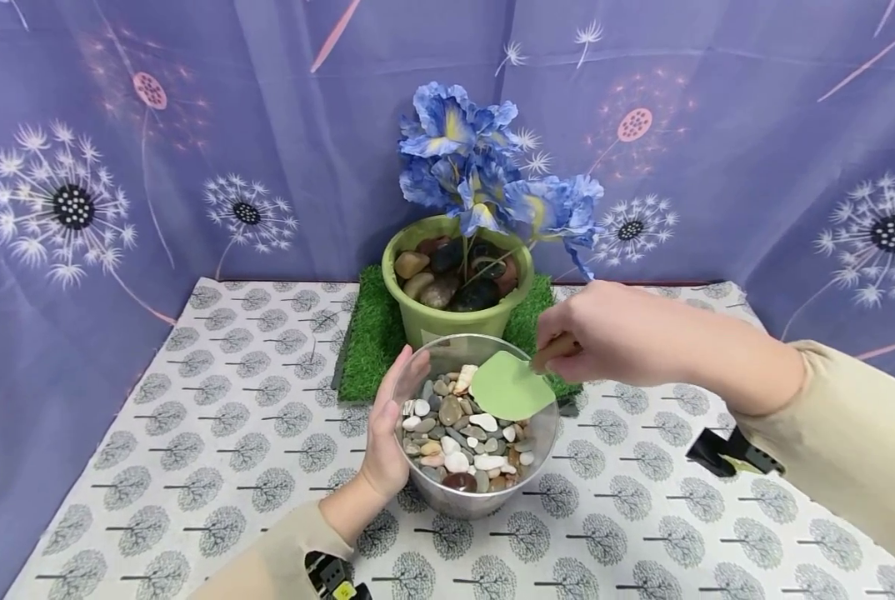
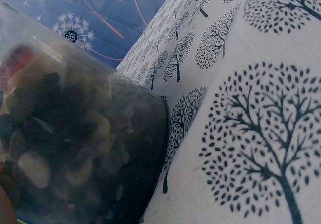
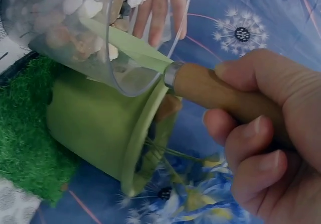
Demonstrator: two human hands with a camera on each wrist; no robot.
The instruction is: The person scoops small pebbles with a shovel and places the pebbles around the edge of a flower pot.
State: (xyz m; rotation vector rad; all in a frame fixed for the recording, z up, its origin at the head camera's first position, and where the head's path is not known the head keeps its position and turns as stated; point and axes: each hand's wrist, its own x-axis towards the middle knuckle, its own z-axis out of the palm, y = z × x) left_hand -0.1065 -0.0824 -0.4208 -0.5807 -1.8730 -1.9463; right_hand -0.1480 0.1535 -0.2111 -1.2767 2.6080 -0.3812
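Note:
My right hand grips the wooden handle of a small garden trowel. Its light green blade dips inside the rim of a clear plastic bucket, over the pebbles. These are white, grey and brown and fill the bucket's lower part. Against the bucket's left side my left hand rests with fairly straight fingers, seen through the wall in the right wrist view. Right behind the bucket stands a green flowerpot, with large smooth stones around the stems of blue artificial irises.
Under the flowerpot lies a square of artificial grass. A white cloth with a tree print covers the table, and a purple dandelion-patterned curtain hangs at the back and sides.

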